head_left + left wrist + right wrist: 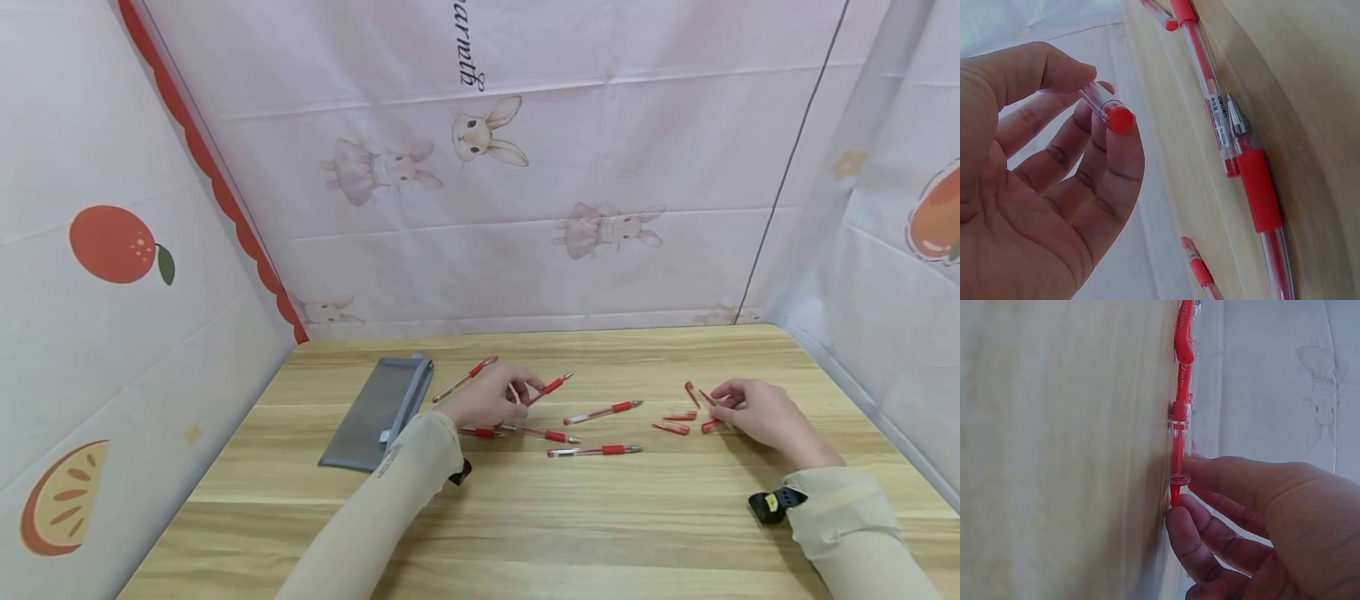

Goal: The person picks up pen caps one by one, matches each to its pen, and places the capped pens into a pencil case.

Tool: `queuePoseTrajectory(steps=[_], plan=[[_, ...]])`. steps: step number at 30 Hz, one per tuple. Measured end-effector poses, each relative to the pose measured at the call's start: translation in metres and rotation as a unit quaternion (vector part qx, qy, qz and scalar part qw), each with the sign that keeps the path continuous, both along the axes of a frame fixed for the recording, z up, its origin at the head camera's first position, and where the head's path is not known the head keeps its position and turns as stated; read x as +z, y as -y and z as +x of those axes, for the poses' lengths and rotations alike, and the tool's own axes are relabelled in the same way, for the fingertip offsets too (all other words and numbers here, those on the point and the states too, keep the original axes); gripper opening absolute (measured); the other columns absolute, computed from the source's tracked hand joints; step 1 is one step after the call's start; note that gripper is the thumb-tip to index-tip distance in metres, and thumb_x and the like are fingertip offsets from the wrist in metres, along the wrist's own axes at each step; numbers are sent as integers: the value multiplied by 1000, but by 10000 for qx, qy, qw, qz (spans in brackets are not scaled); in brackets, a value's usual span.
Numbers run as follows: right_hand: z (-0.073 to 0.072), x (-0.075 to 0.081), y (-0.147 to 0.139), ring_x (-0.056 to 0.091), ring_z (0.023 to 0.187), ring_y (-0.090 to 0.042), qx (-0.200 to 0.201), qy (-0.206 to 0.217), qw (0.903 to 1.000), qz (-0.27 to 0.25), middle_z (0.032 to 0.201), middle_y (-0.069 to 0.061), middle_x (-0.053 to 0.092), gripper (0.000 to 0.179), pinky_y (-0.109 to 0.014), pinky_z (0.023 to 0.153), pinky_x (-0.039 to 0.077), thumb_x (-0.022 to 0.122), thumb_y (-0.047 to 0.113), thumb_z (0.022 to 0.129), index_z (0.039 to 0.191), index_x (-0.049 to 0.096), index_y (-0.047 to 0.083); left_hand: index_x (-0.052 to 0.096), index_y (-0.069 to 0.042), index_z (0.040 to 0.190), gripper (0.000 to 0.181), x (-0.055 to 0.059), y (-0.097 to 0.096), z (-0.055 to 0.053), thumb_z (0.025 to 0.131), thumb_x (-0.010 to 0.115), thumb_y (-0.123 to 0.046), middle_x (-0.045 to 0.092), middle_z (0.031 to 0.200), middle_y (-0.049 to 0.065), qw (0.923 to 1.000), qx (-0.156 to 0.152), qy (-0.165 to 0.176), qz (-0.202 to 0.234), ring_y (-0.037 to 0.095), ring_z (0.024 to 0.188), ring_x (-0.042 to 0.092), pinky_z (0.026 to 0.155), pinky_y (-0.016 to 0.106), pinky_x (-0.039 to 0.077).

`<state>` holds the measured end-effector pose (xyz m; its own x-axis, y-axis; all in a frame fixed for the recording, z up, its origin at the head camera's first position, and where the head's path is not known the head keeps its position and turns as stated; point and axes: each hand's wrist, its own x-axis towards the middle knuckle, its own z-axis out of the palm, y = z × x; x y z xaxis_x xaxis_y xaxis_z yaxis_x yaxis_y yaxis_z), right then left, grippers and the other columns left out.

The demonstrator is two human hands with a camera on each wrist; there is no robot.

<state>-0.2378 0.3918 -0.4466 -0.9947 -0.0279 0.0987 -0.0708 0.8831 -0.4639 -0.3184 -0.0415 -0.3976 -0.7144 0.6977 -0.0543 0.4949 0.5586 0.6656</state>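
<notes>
My left hand (483, 396) pinches an uncapped red gel pen (555, 384) near its rear end, the metal tip pointing away to the right. The left wrist view shows the red end plug (1120, 120) of this pen between thumb and fingers. My right hand (768, 412) is at the cluster of red pen caps on the right. Its thumb and fingertips pinch a clear-and-red pen cap (1178, 450) close over the table. Around it lie several other caps, one red cap (671, 428) to the left and another cap (692, 393) farther back.
More uncapped red pens lie across the middle: one pen (603, 412), a nearer pen (596, 451), and others under and behind the left hand. A grey mesh zip pouch (367, 417) lies on the left of the wooden table (570, 533). Printed cloth walls (510, 275) enclose the back and sides.
</notes>
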Motion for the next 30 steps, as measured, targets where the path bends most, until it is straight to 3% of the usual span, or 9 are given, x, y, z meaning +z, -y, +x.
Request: queuePoseTrajectory(steps=[6,9,14,19,26,30], plan=[[-1,1,-1,70,89,-31,-86,77,9999,-12,96,-16,77,29,-48,78,53,76,18,98,116,73,-5,74,-16,133,39,0,14,7,96,74,-2,70,97,-1,10000,29,-46,-34,15,85,67,81,30,56],[-2,2,-1,68,88,-27,-156,172,9997,-28,96,-15,76,29,-43,77,51,75,18,99,115,74,-5,74,-18,131,38,0,21,11,97,74,-2,70,96,-1,10000,77,38,31,15,83,68,76,30,57],[-3,2,0,67,87,-27,-251,299,9992,-22,97,-17,76,28,-47,79,52,74,18,99,113,75,-6,74,-17,131,37,0,33,19,98,71,-1,70,97,2,9999,98,74,113,16,81,68,67,30,58],[-4,2,1,67,85,-26,-293,313,9991,-19,95,-17,77,28,-50,80,53,75,17,98,112,75,-7,73,-15,132,37,1,43,25,98,71,-1,73,100,4,9999,-1,-43,133,14,84,69,72,29,58],[-4,5,1,66,83,-23,-331,344,9988,-42,92,-15,77,29,-41,75,49,77,16,96,112,75,-8,73,-9,130,35,0,57,29,98,69,1,74,101,11,9996,-131,-35,244,16,83,69,65,28,59],[-3,5,0,67,85,-25,-375,368,9986,-72,91,-15,77,29,-43,77,49,78,16,95,112,76,-7,72,-11,133,37,4,64,33,98,66,1,73,105,12,9998,-64,-46,186,17,89,69,71,29,60]])
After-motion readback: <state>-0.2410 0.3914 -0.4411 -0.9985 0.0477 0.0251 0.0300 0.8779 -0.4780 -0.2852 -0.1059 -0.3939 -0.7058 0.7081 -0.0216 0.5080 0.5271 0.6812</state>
